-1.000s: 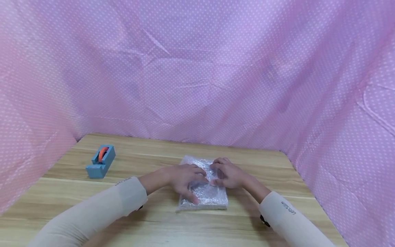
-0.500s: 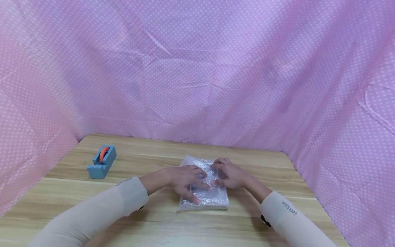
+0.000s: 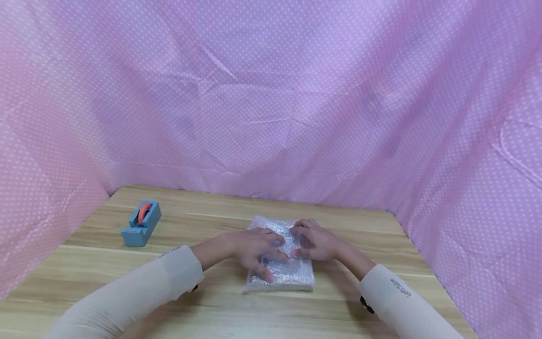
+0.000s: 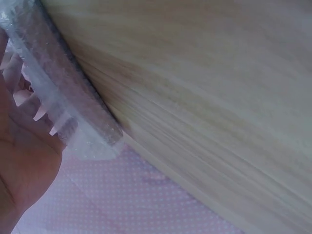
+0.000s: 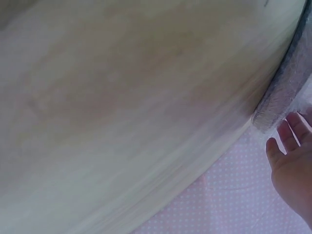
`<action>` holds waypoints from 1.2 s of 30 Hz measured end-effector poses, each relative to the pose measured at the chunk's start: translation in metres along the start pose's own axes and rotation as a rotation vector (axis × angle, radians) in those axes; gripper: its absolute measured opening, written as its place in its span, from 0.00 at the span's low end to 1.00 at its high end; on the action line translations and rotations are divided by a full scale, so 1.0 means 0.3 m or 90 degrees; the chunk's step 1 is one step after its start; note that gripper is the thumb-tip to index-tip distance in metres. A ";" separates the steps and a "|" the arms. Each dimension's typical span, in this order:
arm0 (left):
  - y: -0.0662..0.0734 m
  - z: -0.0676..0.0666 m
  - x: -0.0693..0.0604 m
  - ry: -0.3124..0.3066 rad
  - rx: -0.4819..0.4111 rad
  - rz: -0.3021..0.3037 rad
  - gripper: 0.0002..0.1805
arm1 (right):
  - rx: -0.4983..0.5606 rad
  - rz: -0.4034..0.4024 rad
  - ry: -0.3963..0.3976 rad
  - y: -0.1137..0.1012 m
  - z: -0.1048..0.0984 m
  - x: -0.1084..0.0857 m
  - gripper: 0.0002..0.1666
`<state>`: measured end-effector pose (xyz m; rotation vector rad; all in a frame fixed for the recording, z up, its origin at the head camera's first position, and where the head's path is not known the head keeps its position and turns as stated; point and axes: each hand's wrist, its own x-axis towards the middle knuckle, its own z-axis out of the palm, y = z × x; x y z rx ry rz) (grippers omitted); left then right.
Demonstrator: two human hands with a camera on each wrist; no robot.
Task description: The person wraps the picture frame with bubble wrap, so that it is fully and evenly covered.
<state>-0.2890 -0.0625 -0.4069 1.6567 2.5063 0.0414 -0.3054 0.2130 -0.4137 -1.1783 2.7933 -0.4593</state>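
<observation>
A flat rectangular package in clear bubble wrap (image 3: 292,275) lies on the wooden table; what is inside cannot be made out. My left hand (image 3: 256,249) rests on its left and middle part, with the fingers spread across the wrap. On the upper right part, the fingertips and thumb of my right hand (image 3: 317,240) touch the wrap. The left wrist view shows the wrapped side of the package (image 4: 68,87) beside my left palm. In the right wrist view, the fingers of my right hand (image 5: 295,161) lie loosely extended against the package's edge.
A blue tape dispenser (image 3: 141,223) with an orange roll stands at the left of the wooden table (image 3: 203,301). Pink cloth with white dots (image 3: 262,94) hangs around the table's back and sides.
The fingers of my left hand have shifted slightly over the wrap, the index finger a little toward me. My right hand and the package have stayed nearly in place.
</observation>
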 end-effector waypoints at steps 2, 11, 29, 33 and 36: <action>0.001 -0.003 0.002 0.005 0.001 -0.002 0.39 | -0.005 -0.003 -0.002 0.004 0.000 -0.003 0.43; -0.003 -0.003 0.005 0.022 -0.002 -0.010 0.40 | -0.034 -0.002 -0.012 0.006 -0.003 -0.013 0.47; -0.021 -0.024 -0.021 0.077 -0.032 -0.023 0.39 | -0.113 -0.052 0.055 -0.012 -0.018 -0.009 0.31; -0.026 -0.034 -0.039 0.116 -0.060 -0.046 0.34 | -0.090 -0.050 0.091 -0.017 -0.034 -0.015 0.29; -0.032 -0.042 -0.059 0.155 -0.059 -0.082 0.31 | -0.088 -0.062 0.139 -0.014 -0.048 -0.026 0.25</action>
